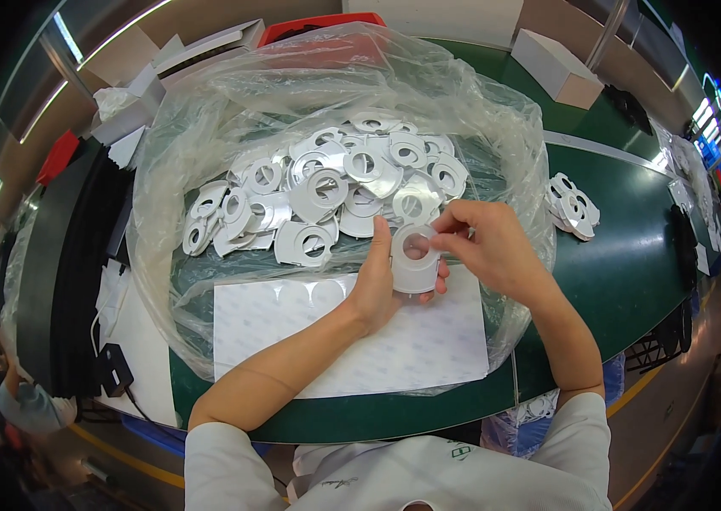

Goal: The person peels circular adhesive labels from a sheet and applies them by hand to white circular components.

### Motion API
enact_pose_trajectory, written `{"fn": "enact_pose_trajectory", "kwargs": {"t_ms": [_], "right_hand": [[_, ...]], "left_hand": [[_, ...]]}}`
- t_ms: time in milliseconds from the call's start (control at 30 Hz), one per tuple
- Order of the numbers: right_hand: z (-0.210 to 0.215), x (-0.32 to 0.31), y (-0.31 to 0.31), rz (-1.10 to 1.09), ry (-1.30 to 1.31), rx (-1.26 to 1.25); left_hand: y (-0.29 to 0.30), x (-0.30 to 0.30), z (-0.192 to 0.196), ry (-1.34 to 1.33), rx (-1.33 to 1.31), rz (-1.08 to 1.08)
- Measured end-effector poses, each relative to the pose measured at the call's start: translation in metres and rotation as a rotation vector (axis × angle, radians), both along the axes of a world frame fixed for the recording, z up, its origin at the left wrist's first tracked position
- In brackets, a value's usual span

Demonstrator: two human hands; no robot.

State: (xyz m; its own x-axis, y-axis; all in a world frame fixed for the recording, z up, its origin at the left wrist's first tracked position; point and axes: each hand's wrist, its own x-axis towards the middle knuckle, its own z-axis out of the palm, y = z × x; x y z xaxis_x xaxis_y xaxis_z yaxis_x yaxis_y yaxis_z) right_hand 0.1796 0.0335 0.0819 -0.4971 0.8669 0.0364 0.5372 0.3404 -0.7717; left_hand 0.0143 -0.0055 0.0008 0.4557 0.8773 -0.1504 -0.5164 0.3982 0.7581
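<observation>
Hands meeting over a white sheet (377,362), both on one pale ring-ended part (416,277).

The left hand (373,285) grips the part, thumb upright along its left edge and fingers wrapped behind, with tips showing past the right edge; the right hand (488,247) has thumb and forefinger drawn together at the rim of the hole, though whether they pinch anything cannot be told. The part is held above the sheet's far edge, just short of a heap of similar parts (301,200) that closes off the room ahead. A clear plastic bag (237,98) bulges around heap and sheet. Open room lies to the right, where the green tabletop (620,255) stretches past a small stack of parts (573,220); nearer, only a narrow strip separates sheet from table edge.
</observation>
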Motion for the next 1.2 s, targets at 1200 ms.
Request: {"fn": "enact_pose_trajectory", "kwargs": {"t_ms": [1200], "right_hand": [[-0.036,-0.018,-0.017,0.340,-0.312,0.168]], "left_hand": [[0.003,-0.040,0.076,0.121,0.307,0.201]]}}
